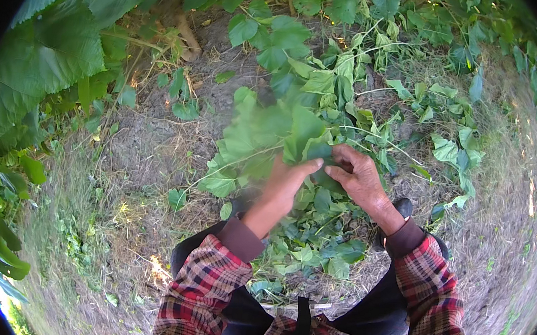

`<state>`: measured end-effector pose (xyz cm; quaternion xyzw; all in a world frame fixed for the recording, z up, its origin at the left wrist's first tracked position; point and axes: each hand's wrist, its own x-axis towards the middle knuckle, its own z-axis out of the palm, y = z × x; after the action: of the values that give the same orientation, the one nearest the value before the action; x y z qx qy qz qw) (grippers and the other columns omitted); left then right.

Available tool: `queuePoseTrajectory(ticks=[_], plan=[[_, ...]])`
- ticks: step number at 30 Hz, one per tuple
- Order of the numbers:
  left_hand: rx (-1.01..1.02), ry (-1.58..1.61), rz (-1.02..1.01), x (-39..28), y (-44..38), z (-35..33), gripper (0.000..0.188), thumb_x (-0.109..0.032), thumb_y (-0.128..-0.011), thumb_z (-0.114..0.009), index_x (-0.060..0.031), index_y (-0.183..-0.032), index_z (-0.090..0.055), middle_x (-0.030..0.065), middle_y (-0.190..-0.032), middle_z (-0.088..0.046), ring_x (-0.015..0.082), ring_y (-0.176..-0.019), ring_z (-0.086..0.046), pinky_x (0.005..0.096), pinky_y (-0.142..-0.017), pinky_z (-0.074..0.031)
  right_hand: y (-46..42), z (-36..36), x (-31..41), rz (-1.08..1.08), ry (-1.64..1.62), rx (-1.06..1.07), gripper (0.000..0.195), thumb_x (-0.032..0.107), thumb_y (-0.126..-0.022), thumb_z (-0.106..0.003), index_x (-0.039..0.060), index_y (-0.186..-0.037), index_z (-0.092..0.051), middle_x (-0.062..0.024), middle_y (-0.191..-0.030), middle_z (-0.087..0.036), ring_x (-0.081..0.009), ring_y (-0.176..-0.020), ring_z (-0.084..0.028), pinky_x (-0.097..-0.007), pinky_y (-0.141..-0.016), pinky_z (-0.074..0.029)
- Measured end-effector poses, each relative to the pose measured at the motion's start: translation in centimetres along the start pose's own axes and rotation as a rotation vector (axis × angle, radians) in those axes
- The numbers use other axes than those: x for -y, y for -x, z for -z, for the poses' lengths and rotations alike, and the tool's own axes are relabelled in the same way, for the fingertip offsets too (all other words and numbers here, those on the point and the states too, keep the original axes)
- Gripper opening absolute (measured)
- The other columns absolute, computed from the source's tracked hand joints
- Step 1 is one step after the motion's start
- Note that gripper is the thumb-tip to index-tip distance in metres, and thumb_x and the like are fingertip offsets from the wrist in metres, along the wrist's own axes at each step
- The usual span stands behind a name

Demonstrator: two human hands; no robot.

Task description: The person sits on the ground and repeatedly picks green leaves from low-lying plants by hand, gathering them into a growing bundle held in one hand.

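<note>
My left hand [289, 177] is closed around a leafy green branch [262, 135], whose broad leaves fan out ahead of the wrist and are partly blurred. The thumb presses toward a darker leaf. Just to the right, my right hand [354, 171] pinches the edge of a dark green leaf [320, 152] between thumb and fingers. Only a small gap separates both thumbs. Below the hands, between my feet, lies a heap of loose picked leaves [324, 247]. Its upper part is hidden behind the hands and the held leaves.
Cut branches with wilting leaves [347, 73] lie on the soil ahead and to the right. A brown trunk [186, 36] rises at the upper left. Large leaves [50, 51] hang close on the left. Dry grass [93, 247] covers the ground; my dark shoe [402, 208] stands at the right.
</note>
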<state>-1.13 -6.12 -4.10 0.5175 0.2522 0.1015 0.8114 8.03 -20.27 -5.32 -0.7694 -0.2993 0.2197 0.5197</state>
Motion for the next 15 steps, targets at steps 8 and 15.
queuePoseTrajectory(ticks=[8, 15], plan=[[-0.054, 0.100, 0.108, -0.1, -1.2, 0.1, 0.040, -0.037, -0.087, -0.066, -0.0078, -0.114, -0.059, 0.0042, -0.093, -0.066, 0.0165, -0.079, -0.062, 0.0303, -0.069, -0.051, -0.8, 1.9, -1.4, 0.114, -0.174, -0.186, 0.007, 0.002, -0.085, -0.061, 0.0038, -0.080, -0.055, 0.0063, -0.072, -0.047, -0.0023, -0.072, -0.045, -0.0210, -0.065, -0.041], [-0.308, -0.097, 0.097, 0.9, -1.0, -0.4, 0.042, -0.027, -0.087, -0.067, -0.0023, -0.118, -0.056, 0.0077, -0.108, -0.064, 0.0179, -0.095, -0.061, 0.0338, -0.083, -0.049, 0.1, 1.7, -0.1, -0.250, -0.610, -0.155, 0.006, 0.013, -0.088, -0.059, 0.0092, -0.084, -0.057, 0.0068, -0.079, -0.053, -0.0039, -0.071, -0.049, -0.0199, -0.064, -0.039]])
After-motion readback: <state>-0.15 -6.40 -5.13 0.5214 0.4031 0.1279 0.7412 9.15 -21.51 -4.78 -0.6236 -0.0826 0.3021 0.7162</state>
